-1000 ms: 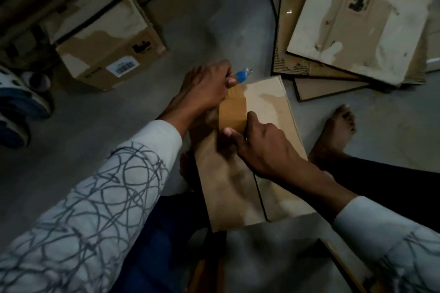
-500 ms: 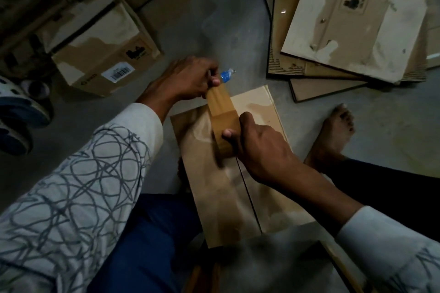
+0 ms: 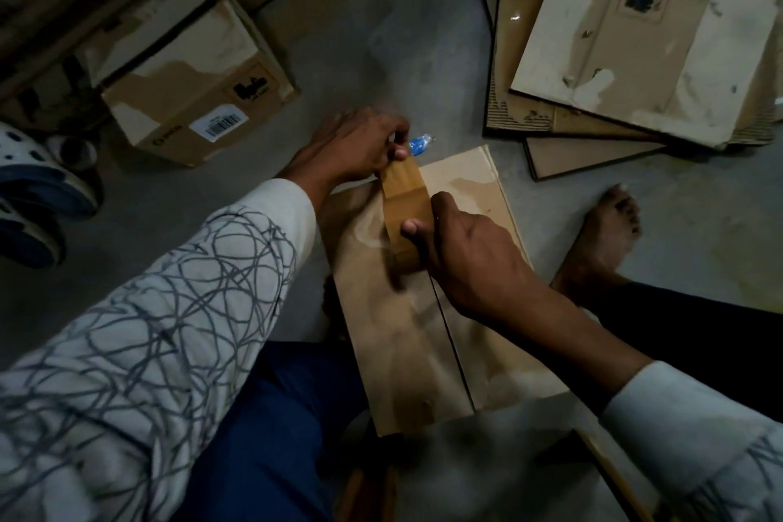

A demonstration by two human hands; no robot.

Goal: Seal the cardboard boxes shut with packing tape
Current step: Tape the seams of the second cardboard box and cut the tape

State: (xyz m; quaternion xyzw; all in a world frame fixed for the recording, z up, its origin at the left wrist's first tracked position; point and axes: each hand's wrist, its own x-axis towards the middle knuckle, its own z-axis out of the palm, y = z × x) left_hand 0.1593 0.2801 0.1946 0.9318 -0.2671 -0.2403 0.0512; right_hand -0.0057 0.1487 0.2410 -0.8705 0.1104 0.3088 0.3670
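A brown cardboard box [image 3: 474, 352] lies in front of me on the floor, its two top flaps meeting at a dark seam. My right hand [image 3: 462, 254] grips a roll of brown packing tape [image 3: 402, 242] standing on the box top. A strip of tape [image 3: 400, 182] runs from the roll to the box's far edge. There my left hand [image 3: 360, 148] pinches the strip's free end, with a small blue thing [image 3: 417, 145] showing at its fingertips.
A closed box with a barcode label [image 3: 190, 68] stands at the far left. Flattened cardboard sheets [image 3: 635, 34] are stacked at the far right. A bare foot [image 3: 606, 233] rests right of the box. Shoes [image 3: 29, 191] lie at the left edge. More cardboard [image 3: 610, 466] sits near me.
My right hand has drawn the roll toward me along the seam, lengthening the strip. My left hand kept hold of the strip's end at the far edge.
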